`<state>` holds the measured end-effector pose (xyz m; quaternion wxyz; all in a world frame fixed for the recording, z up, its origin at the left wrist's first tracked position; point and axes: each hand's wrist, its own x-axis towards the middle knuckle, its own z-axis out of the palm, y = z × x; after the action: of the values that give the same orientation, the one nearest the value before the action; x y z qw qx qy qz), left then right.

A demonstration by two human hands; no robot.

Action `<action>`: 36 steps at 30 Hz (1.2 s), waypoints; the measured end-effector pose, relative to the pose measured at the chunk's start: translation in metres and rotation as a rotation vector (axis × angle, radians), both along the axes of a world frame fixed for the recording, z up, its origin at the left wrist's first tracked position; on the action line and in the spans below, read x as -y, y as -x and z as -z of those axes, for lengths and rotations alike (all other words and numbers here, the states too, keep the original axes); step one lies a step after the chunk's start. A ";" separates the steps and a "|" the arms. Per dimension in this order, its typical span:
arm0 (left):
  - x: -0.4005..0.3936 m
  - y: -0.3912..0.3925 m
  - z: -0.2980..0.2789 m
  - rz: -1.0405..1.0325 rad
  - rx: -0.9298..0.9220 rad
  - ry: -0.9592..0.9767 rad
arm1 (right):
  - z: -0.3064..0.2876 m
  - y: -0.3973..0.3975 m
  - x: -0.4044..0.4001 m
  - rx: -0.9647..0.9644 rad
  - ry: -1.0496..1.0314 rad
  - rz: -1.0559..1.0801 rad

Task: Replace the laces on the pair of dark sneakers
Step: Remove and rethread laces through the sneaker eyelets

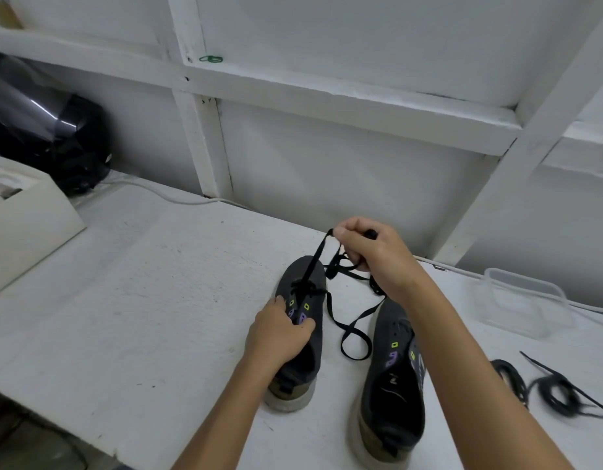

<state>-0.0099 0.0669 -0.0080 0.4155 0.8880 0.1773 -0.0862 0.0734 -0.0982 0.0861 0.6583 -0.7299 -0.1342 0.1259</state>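
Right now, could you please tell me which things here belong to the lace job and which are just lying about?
In use:
left shoe
right shoe
black lace
spare laces
left hand
right hand

Lying about:
plastic tub
black helmet
white cable
green rubber bands

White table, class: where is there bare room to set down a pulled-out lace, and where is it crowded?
Bare: the wide stretch of white table left of the left sneaker, reaching the foam box. Crowded: the strip between both sneakers holds a looped lace; right of the right sneaker lie coiled black laces and a clear plastic container.
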 end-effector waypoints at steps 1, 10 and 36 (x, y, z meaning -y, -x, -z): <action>-0.001 -0.001 -0.002 -0.003 0.053 -0.014 | -0.004 0.001 -0.002 0.026 0.046 -0.036; -0.027 -0.046 -0.021 -0.259 0.365 0.304 | 0.004 -0.014 -0.019 0.089 0.126 0.005; -0.041 -0.043 -0.017 0.332 0.426 -0.050 | 0.053 -0.016 0.004 -0.042 0.668 -0.100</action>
<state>0.0329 0.1074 0.0087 0.4018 0.9129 -0.0600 0.0400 0.0898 -0.1020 0.0328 0.3785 -0.8950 -0.1075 0.2102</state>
